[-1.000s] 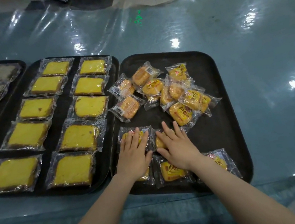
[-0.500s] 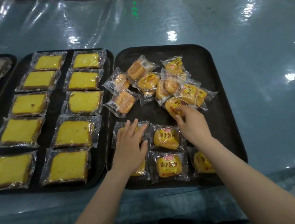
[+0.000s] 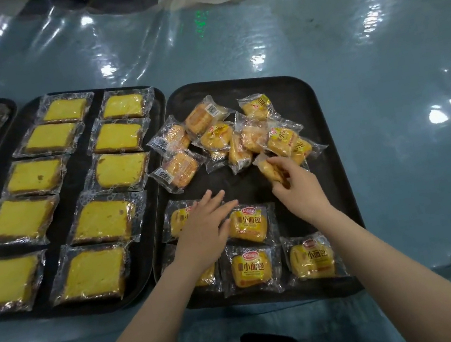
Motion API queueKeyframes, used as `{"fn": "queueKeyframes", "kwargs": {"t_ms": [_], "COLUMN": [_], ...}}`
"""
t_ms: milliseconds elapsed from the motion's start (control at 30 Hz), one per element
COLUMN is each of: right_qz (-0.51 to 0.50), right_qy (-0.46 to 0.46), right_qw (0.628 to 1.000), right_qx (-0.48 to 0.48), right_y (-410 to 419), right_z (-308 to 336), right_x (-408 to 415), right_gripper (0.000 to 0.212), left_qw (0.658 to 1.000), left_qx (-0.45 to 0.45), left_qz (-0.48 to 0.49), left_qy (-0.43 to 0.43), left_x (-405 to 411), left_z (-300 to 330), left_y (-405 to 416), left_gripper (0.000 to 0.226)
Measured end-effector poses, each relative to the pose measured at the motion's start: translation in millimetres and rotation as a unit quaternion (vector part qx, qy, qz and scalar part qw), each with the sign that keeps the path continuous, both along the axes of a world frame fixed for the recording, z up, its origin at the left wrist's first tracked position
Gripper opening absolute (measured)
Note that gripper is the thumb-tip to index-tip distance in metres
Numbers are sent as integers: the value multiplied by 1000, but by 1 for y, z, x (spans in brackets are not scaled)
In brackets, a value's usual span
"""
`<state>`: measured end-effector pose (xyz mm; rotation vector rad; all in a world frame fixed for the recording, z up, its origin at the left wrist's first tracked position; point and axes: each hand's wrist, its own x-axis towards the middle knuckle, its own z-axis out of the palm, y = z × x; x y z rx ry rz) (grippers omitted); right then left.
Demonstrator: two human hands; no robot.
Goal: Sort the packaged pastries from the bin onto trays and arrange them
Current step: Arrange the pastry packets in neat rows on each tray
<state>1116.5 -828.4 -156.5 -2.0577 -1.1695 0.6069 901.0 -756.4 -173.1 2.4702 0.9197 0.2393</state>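
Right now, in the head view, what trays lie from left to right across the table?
Tray of grey-brown wrapped slices → tray of yellow cake slices → tray of small bread packets, where the right hand grips one packet.

Three dark trays [image 3: 306, 88] sat on the table [image 3: 378, 55], the leftmost only partly in view. The middle tray carried ten wrapped yellow cake slices [image 3: 119, 170] in two columns of five. On the right tray, five small bread packets [image 3: 247, 225] lay in neat rows, roughly ten more sat in a loose pile [image 3: 230, 137], and one packet [image 3: 272, 170] was in the right hand [image 3: 299, 191]; two hands showed in all.
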Motion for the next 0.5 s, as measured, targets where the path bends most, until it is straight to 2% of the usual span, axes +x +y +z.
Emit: {"fn": "queueKeyframes", "kwargs": {"t_ms": [67, 133, 267, 367, 500], "right_qz": [0, -12, 44, 73, 97], "right_qy": [-27, -99, -186, -187, -206], "right_qw": [1000, 994, 970, 969, 961], "right_qx": [-10, -41, -152, -142, -154], "right_y": [-27, -50, -81, -92, -99], "right_z": [1, -2, -19, -31, -42], "right_x": [7, 13, 7, -9, -18], "right_gripper": [55, 60, 69, 66, 62], "left_qw": [999, 996, 975, 965, 971], "left_qx": [14, 27, 46, 80, 70], "left_qz": [-36, -83, -165, -158, -130], "left_qy": [-6, 18, 142, 194, 190], "left_x": [13, 24, 36, 38, 40], "left_z": [2, -1, -22, -35, -37], "left_y": [-2, -7, -27, -38, -42], "left_gripper": [41, 43, 70, 82, 83]}}
